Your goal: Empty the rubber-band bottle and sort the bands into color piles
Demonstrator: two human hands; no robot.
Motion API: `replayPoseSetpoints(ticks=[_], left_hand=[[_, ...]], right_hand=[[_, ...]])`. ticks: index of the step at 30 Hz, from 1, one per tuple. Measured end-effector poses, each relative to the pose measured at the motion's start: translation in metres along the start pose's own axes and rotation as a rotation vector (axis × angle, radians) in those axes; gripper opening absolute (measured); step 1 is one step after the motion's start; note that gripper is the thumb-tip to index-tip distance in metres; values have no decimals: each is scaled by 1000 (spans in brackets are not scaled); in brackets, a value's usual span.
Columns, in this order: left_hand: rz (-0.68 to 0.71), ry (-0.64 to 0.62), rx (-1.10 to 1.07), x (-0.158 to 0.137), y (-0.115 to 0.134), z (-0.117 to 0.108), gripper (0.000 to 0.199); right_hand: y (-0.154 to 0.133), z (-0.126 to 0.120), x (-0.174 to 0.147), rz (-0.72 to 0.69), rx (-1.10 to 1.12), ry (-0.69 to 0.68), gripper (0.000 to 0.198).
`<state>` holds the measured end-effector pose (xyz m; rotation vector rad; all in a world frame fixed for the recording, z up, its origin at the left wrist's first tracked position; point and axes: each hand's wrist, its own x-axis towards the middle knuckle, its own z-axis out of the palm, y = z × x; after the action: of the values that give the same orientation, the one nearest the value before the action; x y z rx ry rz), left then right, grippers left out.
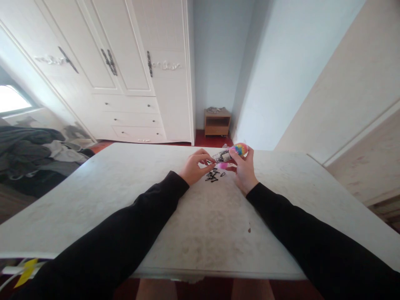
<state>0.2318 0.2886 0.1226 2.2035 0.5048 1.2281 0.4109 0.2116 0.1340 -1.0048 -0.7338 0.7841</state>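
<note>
My right hand [245, 166] is wrapped round a clear bottle-shaped container [223, 156] with a label on its side. Its far end, by my right fingers, shows many-coloured contents; black pieces show in the end toward my left hand. That hand, my left hand [198, 166], is closed in a pinch at this end, on a small black piece that looks like a hair tie. Below the container several small black pieces [212, 177] lie in a loose pile, one a thin loop. A bright pink object [223, 166] sits partly hidden behind my right fingers.
The pale table [200, 233] has a small brown mark [249, 228] at front right. Beyond it are a white wardrobe [131, 75] and a wooden nightstand [217, 123]. Dark clothes [28, 154] are heaped at left; a yellow tag [26, 273] hangs under the left edge.
</note>
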Motion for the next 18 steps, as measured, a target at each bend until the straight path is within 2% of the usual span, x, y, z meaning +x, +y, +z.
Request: replayPoseSetpoints(ticks=[4,9,13,18], left_hand=[[-19,-26,-2,-2,0,-1,23],[-25,-205,-8,-5,2,-1,51],[-13,-207,22,-5,-1,1,42],[6,-129,34,-2,-1,-1,24]], right_hand=[[-2,0,0,18,-1,9,68],[-2,0,-1,50,-19,-36,67],[0,1,-3,46,-24,-65,69],[1,1,-4,32,-24,-57,69]])
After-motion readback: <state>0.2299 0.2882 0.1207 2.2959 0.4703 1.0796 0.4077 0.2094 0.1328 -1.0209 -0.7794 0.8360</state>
